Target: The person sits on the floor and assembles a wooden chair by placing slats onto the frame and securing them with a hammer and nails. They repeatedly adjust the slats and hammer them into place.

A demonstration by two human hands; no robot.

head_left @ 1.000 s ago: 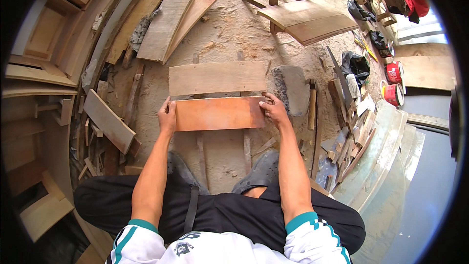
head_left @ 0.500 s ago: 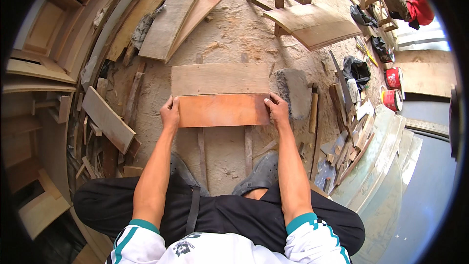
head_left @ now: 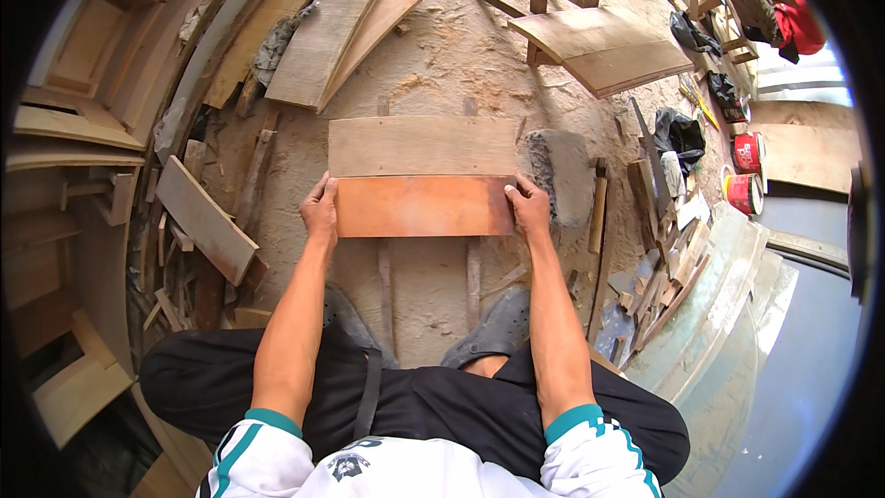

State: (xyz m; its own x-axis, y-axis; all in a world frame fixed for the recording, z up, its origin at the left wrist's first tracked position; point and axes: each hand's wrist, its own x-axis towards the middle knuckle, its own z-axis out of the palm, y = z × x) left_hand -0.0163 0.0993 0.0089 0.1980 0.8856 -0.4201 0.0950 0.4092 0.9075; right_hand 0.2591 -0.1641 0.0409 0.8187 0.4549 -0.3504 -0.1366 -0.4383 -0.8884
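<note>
An orange-brown wooden board [head_left: 424, 207], darker at its right end, lies crosswise in front of me. My left hand [head_left: 320, 212] grips its left end, thumb on top and fingers curled at the edge. At the opposite end my right hand [head_left: 527, 207] is closed on it the same way. Along its far edge, touching or nearly so, lies a paler wooden board [head_left: 422, 147] of similar length. Two narrow wooden strips [head_left: 474, 281] run lengthwise beneath the boards, their ends showing on the near and far sides.
A grey stone block [head_left: 562, 177] sits right of the boards, with a wooden-handled tool [head_left: 599, 212] beside it. Wood scraps [head_left: 680, 258] and red cans [head_left: 742, 194] are farther right. Planks [head_left: 324, 41] lie far left; a wooden stand [head_left: 604, 51] is ahead. Another person [head_left: 788, 18] is at far right.
The whole scene sits slightly farther right in the picture, as if the view shifted. Both hands keep their hold on the orange-brown board, which stays against the paler one.
</note>
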